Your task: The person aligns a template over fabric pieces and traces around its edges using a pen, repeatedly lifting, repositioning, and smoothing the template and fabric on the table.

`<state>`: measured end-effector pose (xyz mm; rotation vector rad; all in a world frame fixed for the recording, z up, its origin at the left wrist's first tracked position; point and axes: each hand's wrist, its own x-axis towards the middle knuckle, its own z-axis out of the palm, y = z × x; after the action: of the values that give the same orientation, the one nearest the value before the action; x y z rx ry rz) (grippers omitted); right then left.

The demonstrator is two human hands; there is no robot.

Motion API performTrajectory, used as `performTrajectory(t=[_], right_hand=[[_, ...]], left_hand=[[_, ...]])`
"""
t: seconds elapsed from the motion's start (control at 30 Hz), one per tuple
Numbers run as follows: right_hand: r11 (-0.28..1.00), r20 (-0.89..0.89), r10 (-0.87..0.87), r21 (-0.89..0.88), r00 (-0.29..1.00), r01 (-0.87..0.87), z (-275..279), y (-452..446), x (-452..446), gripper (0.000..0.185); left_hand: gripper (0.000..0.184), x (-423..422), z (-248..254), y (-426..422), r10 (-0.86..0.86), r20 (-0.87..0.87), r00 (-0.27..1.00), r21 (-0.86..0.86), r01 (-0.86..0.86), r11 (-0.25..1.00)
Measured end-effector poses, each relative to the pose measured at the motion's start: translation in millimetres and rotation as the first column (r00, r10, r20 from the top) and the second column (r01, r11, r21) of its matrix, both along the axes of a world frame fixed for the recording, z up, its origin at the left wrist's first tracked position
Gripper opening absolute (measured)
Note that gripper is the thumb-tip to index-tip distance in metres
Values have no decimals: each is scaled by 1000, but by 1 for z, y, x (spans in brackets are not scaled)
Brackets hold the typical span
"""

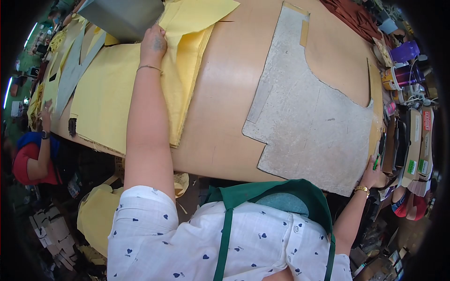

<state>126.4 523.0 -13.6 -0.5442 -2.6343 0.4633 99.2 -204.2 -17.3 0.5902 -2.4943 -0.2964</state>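
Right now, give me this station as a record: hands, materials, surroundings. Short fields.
left_hand: left hand pinching the yellow cloth near a folded-over part
right_hand: right hand at the near right table edge, slim green item at its fingers; grip unclear
cloth_state: layered, top partly folded over
pattern: grey sheet with a curved cut-out, flat, right of the cloth, apart from it
surface: tan table
far_right: brown cloth; purple container
others: another person's hand at far left
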Motion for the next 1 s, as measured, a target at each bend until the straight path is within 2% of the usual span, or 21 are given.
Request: performTrajectory(t=[0.07,0.17,0.27,0.37,0.4,0.43,0.47,0.53,0.6,0.63,0.67,0.7,0.73,0.77,0.83,0.9,0.97,1.0], right_hand=[[999,-19,22,26,1000,-22,0,0,0,56],[999,-22,26,32,999,-26,-2,3,-1,55],[1000,-10,11,9,1000,-11,-1,1,0,54],[999,-45,25,48,999,-23,-4,2,-2,52],[997,-63,31,74,998,-26,-5,4,-1,52],[997,-44,36,67,998,-33,-4,6,-1,51],[998,-24,39,57,999,-37,-3,5,-1,51],[997,-47,53,63,997,-50,-9,12,-2,50],[999,-25,35,38,999,-35,-8,13,-3,50],[999,-7,32,23,999,-32,-8,12,-2,50],[997,-74,62,58,995,-58,-10,11,-1,50],[999,-50,50,22,997,-49,-9,9,-1,50],[999,-27,40,-16,999,-40,-6,7,0,50],[998,-3,30,-55,1000,-30,-5,6,0,50],[1000,20,9,-26,1000,-8,-6,8,-1,51],[1000,5,22,-11,1000,-21,-6,9,-2,51],[999,-3,43,-15,999,-43,-8,11,-3,52],[999,18,31,-14,999,-30,-7,11,-4,52]], left_hand=[[15,-2,5,5,37,13,999,-4,-37,999],[22,-6,2,6,135,-85,987,62,-130,990],[20,-5,7,6,259,-86,962,165,-243,956],[23,-13,-33,-53,215,-284,934,333,-114,936],[23,-9,-22,-42,290,-388,875,578,-14,816],[24,3,-3,-27,385,-454,804,763,127,634],[25,17,15,-12,491,-476,729,866,289,409],[29,47,37,14,417,-563,713,825,455,335],[32,100,71,71,188,-598,779,774,502,386],[32,130,77,90,-2,-615,789,747,583,318],[32,163,76,104,-159,-592,790,769,613,182],[30,196,76,120,-382,-469,796,797,568,204],[23,231,78,135,-472,-334,816,902,422,92],[16,254,75,142,-592,-237,771,955,296,3],[15,304,48,148,-561,-23,828,987,-70,-143],[22,360,-10,143,-424,281,861,955,-295,34],[22,403,-80,148,-50,282,958,960,-281,12],[19,399,-77,152,-88,305,948,932,-279,230]])
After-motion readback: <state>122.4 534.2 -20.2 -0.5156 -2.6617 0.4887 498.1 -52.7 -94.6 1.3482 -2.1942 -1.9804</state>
